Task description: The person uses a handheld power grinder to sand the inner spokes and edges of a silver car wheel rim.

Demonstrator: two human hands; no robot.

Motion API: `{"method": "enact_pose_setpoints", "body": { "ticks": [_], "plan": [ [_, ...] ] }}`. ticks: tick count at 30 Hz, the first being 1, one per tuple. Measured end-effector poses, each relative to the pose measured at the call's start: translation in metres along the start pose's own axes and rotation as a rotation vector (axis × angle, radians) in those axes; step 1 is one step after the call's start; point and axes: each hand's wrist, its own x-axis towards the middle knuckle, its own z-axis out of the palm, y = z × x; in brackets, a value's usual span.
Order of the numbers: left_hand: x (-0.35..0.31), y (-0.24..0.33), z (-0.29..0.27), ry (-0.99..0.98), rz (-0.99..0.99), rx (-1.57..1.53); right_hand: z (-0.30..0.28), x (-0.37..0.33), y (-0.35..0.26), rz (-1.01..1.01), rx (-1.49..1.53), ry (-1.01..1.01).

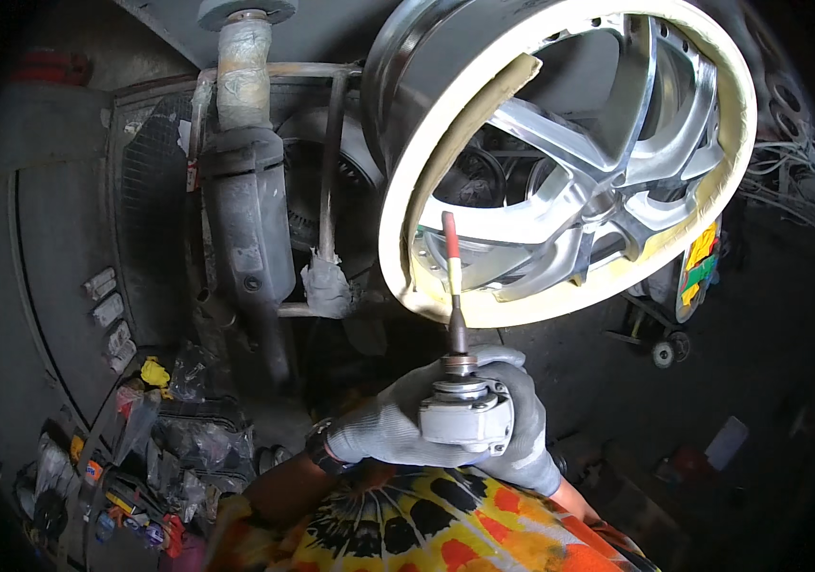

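An angle grinder (467, 418) with a silver-grey head is held close to my body, between my grey-gloved hands. From its spindle a tapered dark shaft with a yellow band and a red tip (451, 238) points away from me, overlapping the wheel's near rim in the picture; I cannot tell if it touches. My left hand (379, 417) closes round the tool's left side, and my right hand (525, 434) grips it on the right. Ahead stands a polished alloy wheel rim (584, 186), tilted, its edge wrapped in pale yellow tape (396, 224). One tape flap hangs loose on the inner left.
A grey machine column (255, 224) and a metal frame (329, 181) stand left of the wheel. Plastic bags and tools (202, 439) clutter the lower left. A wheeled stand (660, 343) sits at right, near hanging cables (789, 172). Farther wheels show behind.
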Motion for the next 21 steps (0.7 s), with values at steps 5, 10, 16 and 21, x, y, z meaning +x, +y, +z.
{"method": "enact_pose_setpoints", "body": {
  "ticks": [5,10,16,21],
  "plan": [
    [-0.011,0.008,-0.005,0.034,-0.013,-0.012,0.010,0.014,0.002,-0.082,0.026,-0.017],
    [-0.007,0.010,-0.005,0.082,0.071,0.278,0.007,0.021,0.010,-0.154,0.036,-0.042],
    [0.026,0.003,0.025,0.024,0.007,0.060,-0.027,0.002,0.010,-0.060,0.079,0.044],
    [0.057,-0.016,0.043,-0.063,0.053,0.084,-0.054,-0.025,0.025,0.093,0.063,0.118]
  ]
}}
